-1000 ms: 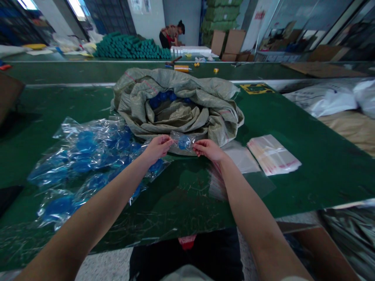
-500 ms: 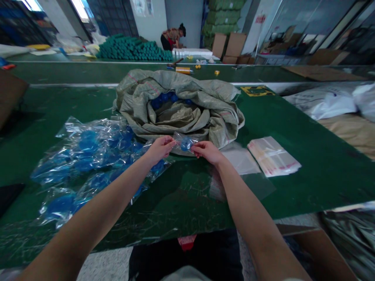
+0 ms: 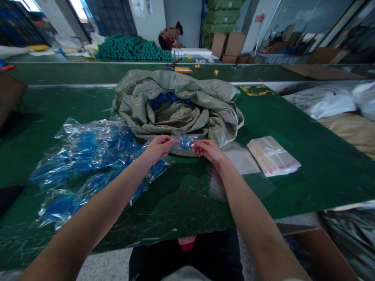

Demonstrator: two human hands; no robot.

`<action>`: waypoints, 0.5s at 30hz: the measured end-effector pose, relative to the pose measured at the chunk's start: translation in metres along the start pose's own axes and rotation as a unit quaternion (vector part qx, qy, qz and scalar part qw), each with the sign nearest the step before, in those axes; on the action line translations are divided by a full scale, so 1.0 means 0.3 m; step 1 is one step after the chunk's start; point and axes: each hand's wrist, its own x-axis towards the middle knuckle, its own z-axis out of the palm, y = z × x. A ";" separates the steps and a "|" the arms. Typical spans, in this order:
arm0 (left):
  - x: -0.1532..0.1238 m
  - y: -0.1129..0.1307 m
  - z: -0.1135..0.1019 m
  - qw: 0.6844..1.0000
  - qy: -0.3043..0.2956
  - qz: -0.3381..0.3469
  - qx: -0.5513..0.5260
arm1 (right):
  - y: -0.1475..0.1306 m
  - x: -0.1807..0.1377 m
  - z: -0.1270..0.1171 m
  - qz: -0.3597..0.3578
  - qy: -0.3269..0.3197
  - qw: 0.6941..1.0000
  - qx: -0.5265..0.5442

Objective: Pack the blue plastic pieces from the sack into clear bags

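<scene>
A small clear plastic bag (image 3: 185, 141) with a blue round item inside is stretched between my hands, in front of the sack. My left hand (image 3: 161, 147) pinches its left end. At the right end, the fingers of my right hand (image 3: 207, 150) are closed on the same bag. Behind them lies a crumpled grey-green woven sack (image 3: 216, 117), its mouth open on several blue balls (image 3: 165, 98). Left of my hands spreads a heap of clear bags with blue items (image 3: 88, 142). Flat clear bags (image 3: 241, 158) lie beyond my right wrist.
A stack of clear bags with pinkish edges (image 3: 273, 156) rests on the green table (image 3: 316, 175) at right. An orange roll (image 3: 182, 70) lies on the far table, near a pile of green rods (image 3: 131, 48). Another person (image 3: 170, 37) bends over at the back.
My right hand has shifted very slightly, and the bag looks pulled a little flatter between my hands. Both hands keep hold of it.
</scene>
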 end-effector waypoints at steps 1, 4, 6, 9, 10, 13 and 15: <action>0.001 0.001 -0.001 1.000 0.000 0.000 -0.004 | -0.007 -0.004 0.000 0.005 -0.001 1.000 0.013; 0.002 0.004 -0.003 1.000 -0.001 -0.002 -0.008 | -0.017 -0.012 0.001 0.005 -0.003 1.000 0.025; 0.002 0.004 0.000 1.000 -0.001 -0.004 -0.011 | -0.013 -0.011 0.003 0.001 -0.002 1.000 0.015; 0.002 0.002 0.004 1.000 -0.005 -0.004 -0.012 | 0.000 -0.004 0.006 -0.020 0.009 1.000 -0.020; 0.002 0.001 0.005 1.000 -0.007 -0.002 -0.013 | 0.004 -0.001 0.007 -0.030 0.016 0.999 -0.030; 0.000 0.002 0.005 1.000 -0.017 -0.001 -0.013 | 0.011 0.005 0.008 -0.048 0.032 0.998 -0.039; -0.004 0.008 0.004 1.000 -0.026 -0.004 -0.012 | 0.011 0.006 0.009 -0.049 0.035 0.998 -0.029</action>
